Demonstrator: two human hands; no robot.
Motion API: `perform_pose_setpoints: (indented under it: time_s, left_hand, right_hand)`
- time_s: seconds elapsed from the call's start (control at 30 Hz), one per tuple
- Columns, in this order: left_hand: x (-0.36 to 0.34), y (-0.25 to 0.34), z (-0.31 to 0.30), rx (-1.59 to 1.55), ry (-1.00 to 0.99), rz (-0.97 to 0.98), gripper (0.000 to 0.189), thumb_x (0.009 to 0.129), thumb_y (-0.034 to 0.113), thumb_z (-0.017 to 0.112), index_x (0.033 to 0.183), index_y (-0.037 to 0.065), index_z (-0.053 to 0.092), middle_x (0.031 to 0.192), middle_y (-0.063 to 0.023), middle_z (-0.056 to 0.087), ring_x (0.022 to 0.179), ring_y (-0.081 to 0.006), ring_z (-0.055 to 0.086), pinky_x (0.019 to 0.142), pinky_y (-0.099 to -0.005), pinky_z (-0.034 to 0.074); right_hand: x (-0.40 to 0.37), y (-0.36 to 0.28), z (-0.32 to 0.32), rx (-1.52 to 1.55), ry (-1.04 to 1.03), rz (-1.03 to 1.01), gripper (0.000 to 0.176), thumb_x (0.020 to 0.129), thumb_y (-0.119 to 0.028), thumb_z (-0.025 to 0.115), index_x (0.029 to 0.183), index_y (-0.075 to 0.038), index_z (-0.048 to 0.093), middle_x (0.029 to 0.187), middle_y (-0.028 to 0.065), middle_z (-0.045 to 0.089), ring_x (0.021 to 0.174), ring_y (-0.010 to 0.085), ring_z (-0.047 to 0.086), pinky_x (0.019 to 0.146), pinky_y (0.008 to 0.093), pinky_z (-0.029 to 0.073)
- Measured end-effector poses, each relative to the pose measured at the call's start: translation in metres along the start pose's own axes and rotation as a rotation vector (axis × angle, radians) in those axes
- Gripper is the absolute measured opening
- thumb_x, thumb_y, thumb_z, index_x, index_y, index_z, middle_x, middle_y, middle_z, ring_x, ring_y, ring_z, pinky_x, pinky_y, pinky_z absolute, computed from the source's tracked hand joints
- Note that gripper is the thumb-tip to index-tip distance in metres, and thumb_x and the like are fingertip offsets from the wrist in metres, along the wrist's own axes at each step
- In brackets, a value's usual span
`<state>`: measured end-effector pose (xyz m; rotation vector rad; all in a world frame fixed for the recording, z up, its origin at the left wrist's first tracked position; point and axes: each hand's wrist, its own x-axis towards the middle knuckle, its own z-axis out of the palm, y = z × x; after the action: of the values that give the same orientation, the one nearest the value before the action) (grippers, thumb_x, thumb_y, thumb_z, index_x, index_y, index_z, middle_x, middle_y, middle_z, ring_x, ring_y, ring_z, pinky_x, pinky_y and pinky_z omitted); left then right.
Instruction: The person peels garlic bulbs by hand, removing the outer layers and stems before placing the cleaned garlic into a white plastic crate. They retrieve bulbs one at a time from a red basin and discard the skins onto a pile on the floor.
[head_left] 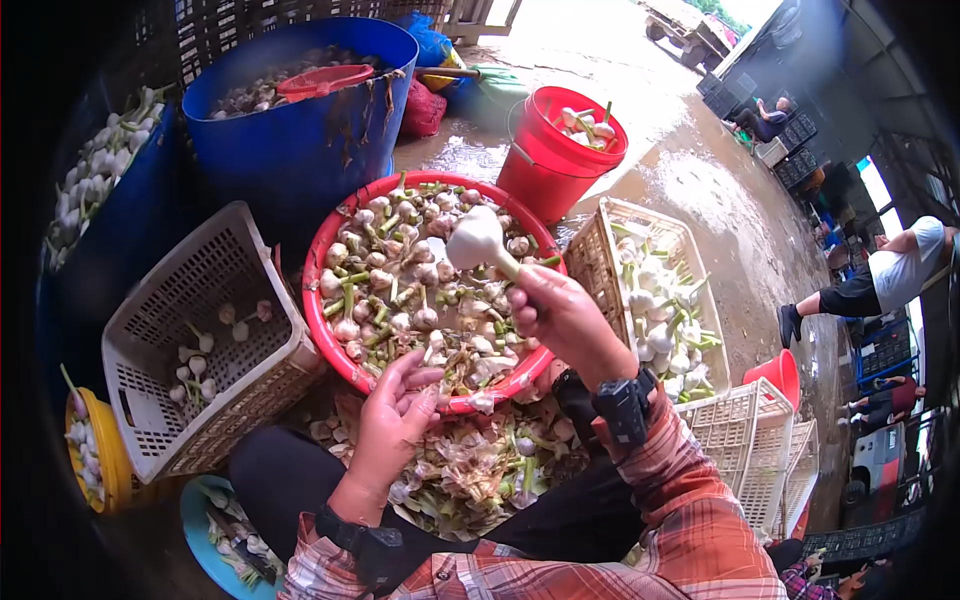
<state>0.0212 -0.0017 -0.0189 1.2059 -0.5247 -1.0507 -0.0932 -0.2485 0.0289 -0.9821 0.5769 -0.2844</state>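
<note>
A: Quick pass, left to right. Far left?
B: Yellow bucket, well left of the left hand, garlic in it. Then the grey crate, nearer that hand, tilted, a few bulbs lying inside. The tilt probably makes its inside easier to reach.
A: Left hand?
B: Over the near rim of the red tub, fingers loosely curled and spread, no grip on anything that I can see. Palm side partly hidden.
A: Below it?
B: Peel heap, just right of and below the left hand, between the legs. Likely there because scraps can drop straight down.
A: Red tub?
B: Beyond the left hand, full of stemmed garlic. Central, so presumably within reach of both hands.
A: And the garlic bulb?
B: Above the tub, just left of the right hand, which pinches it by the stem. That grip leaves the white head uncovered, probably to keep it in sight.
A: Rest?
B: Red bucket beyond the right hand, some garlic in it. White crate just right of that hand, pale bulbs inside, seemingly placed for a short reach.
</note>
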Motion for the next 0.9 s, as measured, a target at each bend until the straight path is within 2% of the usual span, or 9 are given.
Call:
perform_pose_setpoints:
  time_s: [0.07, 0.13, 0.23, 0.33, 0.43, 0.67, 0.73, 0.83, 0.9]
  left_hand:
    - [-0.005, -0.001, 0.003, 0.058, -0.028, -0.094, 0.030, 0.093, -0.003, 0.048, 0.116, 0.000, 0.067, 0.114, -0.0125, 0.068, 0.100, -0.0161, 0.066, 0.089, -0.0289, 0.054]
    - [-0.003, -0.002, -0.001, 0.164, -0.102, 0.094, 0.028, 0.085, -0.009, 0.046, 0.087, 0.000, 0.072, 0.104, -0.0112, 0.071, 0.104, -0.0189, 0.066, 0.092, -0.0309, 0.050]
    - [0.000, 0.000, -0.005, 0.189, 0.004, 0.117, 0.023, 0.080, -0.011, 0.044, 0.069, 0.000, 0.061, 0.101, -0.0128, 0.071, 0.100, -0.0210, 0.064, 0.093, -0.0327, 0.048]
    - [0.004, -0.001, -0.008, 0.147, 0.155, 0.164, 0.021, 0.081, -0.012, 0.047, 0.071, 0.002, 0.060, 0.104, -0.0121, 0.069, 0.098, -0.0212, 0.063, 0.092, -0.0320, 0.047]
    - [0.003, -0.002, -0.010, 0.070, 0.178, 0.064, 0.013, 0.094, -0.008, 0.051, 0.095, 0.002, 0.059, 0.114, -0.0097, 0.063, 0.106, -0.0152, 0.060, 0.100, -0.0317, 0.048]
    - [0.005, 0.001, -0.018, 0.016, 0.148, -0.139, 0.016, 0.099, 0.002, 0.054, 0.113, 0.000, 0.061, 0.112, -0.0073, 0.065, 0.102, -0.0130, 0.061, 0.096, -0.0296, 0.048]
    - [0.006, 0.002, -0.016, -0.003, 0.153, -0.151, 0.016, 0.099, 0.002, 0.054, 0.113, 0.000, 0.061, 0.110, -0.0065, 0.066, 0.101, -0.0123, 0.061, 0.095, -0.0290, 0.048]
    - [0.008, 0.003, -0.014, 0.012, 0.147, -0.135, 0.015, 0.099, 0.003, 0.054, 0.113, 0.000, 0.061, 0.110, -0.0065, 0.066, 0.101, -0.0126, 0.062, 0.096, -0.0294, 0.048]
    - [0.009, 0.002, -0.011, 0.042, 0.121, -0.127, 0.017, 0.100, 0.004, 0.054, 0.115, -0.001, 0.061, 0.110, -0.0065, 0.066, 0.101, -0.0124, 0.062, 0.095, -0.0289, 0.048]
  right_hand:
    - [0.047, -0.052, -0.035, 0.176, -0.029, -0.222, 0.026, 0.103, -0.030, 0.057, 0.115, -0.006, 0.056, 0.087, 0.0013, 0.061, 0.073, 0.0080, 0.057, 0.061, 0.0222, 0.050]
    - [0.084, -0.098, -0.043, 0.212, 0.296, -0.339, 0.033, 0.102, -0.034, 0.060, 0.118, -0.005, 0.058, 0.095, 0.0056, 0.066, 0.080, 0.0096, 0.060, 0.063, 0.0234, 0.051]
    - [0.110, -0.084, -0.028, -0.132, 0.211, -0.283, 0.036, 0.098, -0.038, 0.065, 0.114, -0.005, 0.062, 0.092, 0.0077, 0.070, 0.070, 0.0116, 0.064, 0.062, 0.0221, 0.051]
    - [0.155, 0.011, -0.046, -0.647, 0.142, -0.156, 0.027, 0.095, -0.025, 0.067, 0.111, -0.003, 0.065, 0.085, 0.0087, 0.071, 0.072, 0.0163, 0.068, 0.063, 0.0264, 0.053]
    - [0.186, 0.114, -0.064, -1.291, 0.174, -0.317, 0.040, 0.081, -0.006, 0.063, 0.120, -0.005, 0.064, 0.106, 0.0172, 0.067, 0.103, 0.0327, 0.066, 0.092, 0.0403, 0.052]
    - [0.277, 0.201, -0.054, -1.389, 0.166, -0.407, 0.059, 0.074, -0.010, 0.070, 0.132, -0.015, 0.057, 0.126, 0.0205, 0.055, 0.124, 0.0410, 0.049, 0.103, 0.0440, 0.044]
    - [0.285, 0.190, -0.042, -1.419, 0.178, 0.001, 0.064, 0.072, -0.026, 0.080, 0.130, -0.011, 0.057, 0.129, 0.0215, 0.057, 0.118, 0.0385, 0.056, 0.102, 0.0432, 0.046]
    - [0.289, 0.185, -0.064, -1.206, 0.118, 0.175, 0.075, 0.064, -0.043, 0.085, 0.127, -0.009, 0.062, 0.114, 0.0194, 0.071, 0.109, 0.0316, 0.068, 0.097, 0.0372, 0.052]
    - [0.283, 0.184, -0.070, -1.088, 0.042, 0.226, 0.072, 0.068, -0.037, 0.084, 0.129, -0.006, 0.060, 0.109, 0.0170, 0.072, 0.100, 0.0239, 0.070, 0.088, 0.0347, 0.056]
